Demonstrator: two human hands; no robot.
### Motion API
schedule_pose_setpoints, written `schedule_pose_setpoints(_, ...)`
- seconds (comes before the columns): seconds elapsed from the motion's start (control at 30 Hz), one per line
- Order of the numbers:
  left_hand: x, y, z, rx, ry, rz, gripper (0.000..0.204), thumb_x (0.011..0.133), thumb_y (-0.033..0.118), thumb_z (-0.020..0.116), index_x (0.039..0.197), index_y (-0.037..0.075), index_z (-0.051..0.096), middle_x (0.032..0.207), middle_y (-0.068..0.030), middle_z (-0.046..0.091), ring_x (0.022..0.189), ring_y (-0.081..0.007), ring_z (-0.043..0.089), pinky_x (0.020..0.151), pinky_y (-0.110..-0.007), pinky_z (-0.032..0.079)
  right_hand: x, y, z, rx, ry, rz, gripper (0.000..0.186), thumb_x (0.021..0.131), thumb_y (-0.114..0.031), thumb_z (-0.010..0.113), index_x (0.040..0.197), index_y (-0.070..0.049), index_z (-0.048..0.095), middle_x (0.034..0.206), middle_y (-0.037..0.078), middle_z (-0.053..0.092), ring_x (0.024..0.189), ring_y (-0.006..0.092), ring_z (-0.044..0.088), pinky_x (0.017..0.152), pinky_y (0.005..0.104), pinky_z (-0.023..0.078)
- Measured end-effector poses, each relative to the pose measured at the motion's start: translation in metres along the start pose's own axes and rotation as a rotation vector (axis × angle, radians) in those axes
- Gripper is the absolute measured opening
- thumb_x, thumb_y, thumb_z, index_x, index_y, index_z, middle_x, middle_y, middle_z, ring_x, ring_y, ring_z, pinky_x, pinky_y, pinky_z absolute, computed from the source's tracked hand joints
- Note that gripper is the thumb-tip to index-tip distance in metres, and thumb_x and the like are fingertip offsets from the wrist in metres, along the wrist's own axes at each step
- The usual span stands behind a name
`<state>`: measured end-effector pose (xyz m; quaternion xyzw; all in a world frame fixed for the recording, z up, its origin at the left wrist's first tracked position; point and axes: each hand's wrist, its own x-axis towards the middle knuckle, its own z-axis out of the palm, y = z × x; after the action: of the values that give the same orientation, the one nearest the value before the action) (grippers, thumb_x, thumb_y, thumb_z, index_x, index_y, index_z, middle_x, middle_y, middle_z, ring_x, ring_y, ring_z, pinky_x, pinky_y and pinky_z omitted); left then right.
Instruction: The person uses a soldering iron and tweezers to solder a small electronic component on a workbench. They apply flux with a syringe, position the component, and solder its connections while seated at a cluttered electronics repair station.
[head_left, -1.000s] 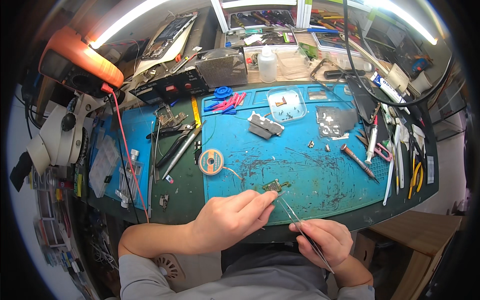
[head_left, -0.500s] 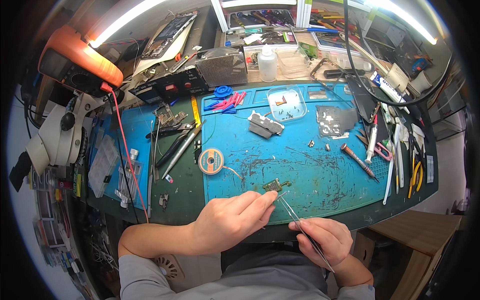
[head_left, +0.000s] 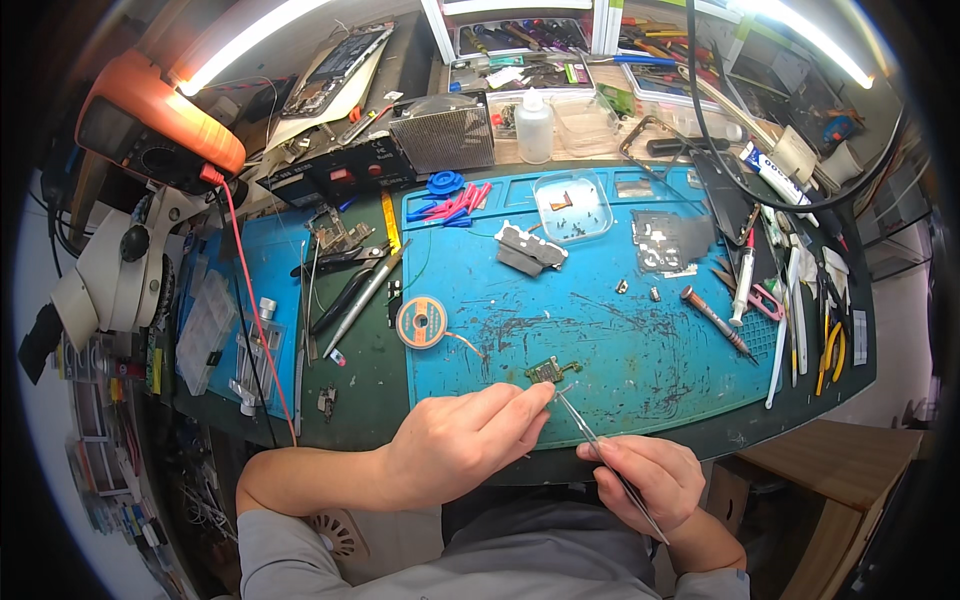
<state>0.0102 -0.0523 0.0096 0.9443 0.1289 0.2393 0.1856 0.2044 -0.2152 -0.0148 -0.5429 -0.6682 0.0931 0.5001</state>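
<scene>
A small green circuit board (head_left: 545, 371) lies at the near middle of the blue mat, with a thin strip reaching out to its right. My left hand (head_left: 462, 440) is closed, its thumb and fingertips pinched at the board's near edge; the fingers hide that corner. Steel tweezers (head_left: 612, 462) are held in my right hand (head_left: 652, 478), between thumb and fingers. Their tips point up and left and end just right of my left fingertips, close to the board. Whether a tiny part sits between the tips is too small to tell.
A copper wick spool (head_left: 421, 322) lies left of the board. Farther back are a grey metal shield (head_left: 530, 250) and a clear dish (head_left: 574, 222) with tiny parts. A brown screwdriver (head_left: 715, 318) and pliers (head_left: 829, 350) lie right. An orange multimeter (head_left: 170, 115) stands far left.
The two arms of the tweezers have come closer together in my right hand. My left hand and the circuit board have stayed in place.
</scene>
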Motion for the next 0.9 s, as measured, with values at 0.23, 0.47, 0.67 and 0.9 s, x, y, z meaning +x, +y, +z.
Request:
schedule_pose_setpoints(0.23, 0.001, 0.001, -0.001, -0.009, -0.011, 0.001, 0.029, 0.089, 0.007, 0.081, 0.116, -0.001, 0.072, 0.081, -0.0041, 0.065, 0.061, -0.0157, 0.066, 0.052, -0.029, 0.053, 0.002, -0.002, -0.003, 0.015, 0.005, 0.018, 0.034, 0.086, 0.001, 0.083, 0.119, 0.002, 0.072, 0.102, 0.014, 0.079, 0.082, 0.024, 0.079, 0.065, 0.0304, 0.064)
schedule_pose_setpoints(0.47, 0.006, 0.003, -0.014, -0.187, -0.067, -0.134, 0.029, 0.09, 0.003, 0.079, 0.119, 0.0, 0.072, 0.086, -0.0091, 0.071, 0.069, -0.0216, 0.07, 0.058, -0.03, 0.056, 0.002, -0.005, -0.008, 0.117, 0.086, 0.096, 0.024, 0.096, -0.004, 0.075, 0.119, 0.002, 0.07, 0.099, 0.016, 0.079, 0.083, 0.0253, 0.08, 0.07, 0.0322, 0.065)
schedule_pose_setpoints(0.67, 0.028, -0.024, -0.042, -0.262, 0.066, -0.336, 0.022, 0.1, 0.005, 0.072, 0.12, -0.003, 0.071, 0.095, -0.0079, 0.077, 0.072, -0.0094, 0.067, 0.065, -0.025, 0.054, -0.017, -0.002, -0.008, 0.4, 0.281, 0.281, 0.024, 0.106, -0.013, 0.067, 0.124, 0.003, 0.068, 0.098, 0.017, 0.077, 0.085, 0.0264, 0.08, 0.075, 0.0345, 0.066)
schedule_pose_setpoints(0.9, 0.094, -0.099, -0.097, -0.051, 0.324, -0.572, 0.021, 0.105, 0.018, 0.067, 0.114, 0.0, 0.072, 0.081, -0.0034, 0.073, 0.065, -0.005, 0.061, 0.059, -0.023, 0.048, -0.012, -0.003, -0.004, 0.437, 0.293, 0.244, 0.024, 0.106, -0.009, 0.067, 0.123, 0.007, 0.069, 0.102, 0.018, 0.075, 0.086, 0.0267, 0.08, 0.075, 0.0342, 0.067)
